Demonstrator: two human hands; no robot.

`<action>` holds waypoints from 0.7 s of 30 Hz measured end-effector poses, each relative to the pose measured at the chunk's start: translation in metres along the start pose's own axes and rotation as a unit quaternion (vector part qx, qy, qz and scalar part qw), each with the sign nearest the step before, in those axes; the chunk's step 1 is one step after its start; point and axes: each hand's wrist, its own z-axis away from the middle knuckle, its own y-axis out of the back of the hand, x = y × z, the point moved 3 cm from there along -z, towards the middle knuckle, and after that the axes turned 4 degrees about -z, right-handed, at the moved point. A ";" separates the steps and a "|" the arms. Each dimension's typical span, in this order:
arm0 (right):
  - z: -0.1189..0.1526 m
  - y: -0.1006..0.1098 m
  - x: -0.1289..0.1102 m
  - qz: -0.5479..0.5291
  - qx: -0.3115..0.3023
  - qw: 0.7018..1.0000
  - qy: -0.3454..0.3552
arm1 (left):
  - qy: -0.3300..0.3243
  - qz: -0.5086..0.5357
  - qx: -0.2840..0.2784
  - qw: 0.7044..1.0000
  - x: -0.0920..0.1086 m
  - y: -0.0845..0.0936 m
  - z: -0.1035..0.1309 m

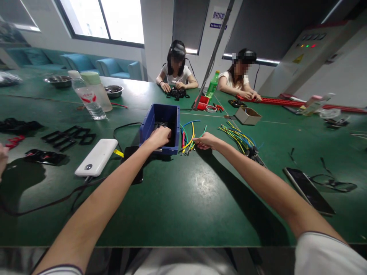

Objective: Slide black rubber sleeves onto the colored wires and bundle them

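My left hand reaches over the front of a blue bin, its fingers closed and partly hidden inside. Small dark pieces lie in the bin. To the right, my right hand pinches a green wire at a small pile of short wires. Yellow wires, a blue one and a red one lie between the bin and my right hand, with dark ends toward me. Farther right rests a larger bundle of yellow, green and blue wires.
A white power bank with cables and a dark phone lie left. Bottles stand behind them. At right are another phone, glasses and a cardboard box. Two people sit across the table; a hand shows at far left.
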 end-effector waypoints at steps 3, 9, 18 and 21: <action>0.000 0.001 0.000 -0.035 -0.028 0.998 -0.039 | 0.000 0.005 -0.004 1.000 0.000 -0.001 0.000; 0.008 -0.001 -0.002 -0.077 -0.048 0.992 -0.085 | 0.009 0.010 -0.008 1.000 0.000 0.001 0.001; 0.025 -0.009 -0.009 -0.143 -0.002 0.984 -0.109 | 0.024 0.003 0.009 1.000 0.003 0.006 0.005; 0.043 -0.007 -0.005 -0.190 0.004 0.979 -0.075 | 0.034 0.000 0.014 0.999 0.003 0.007 0.006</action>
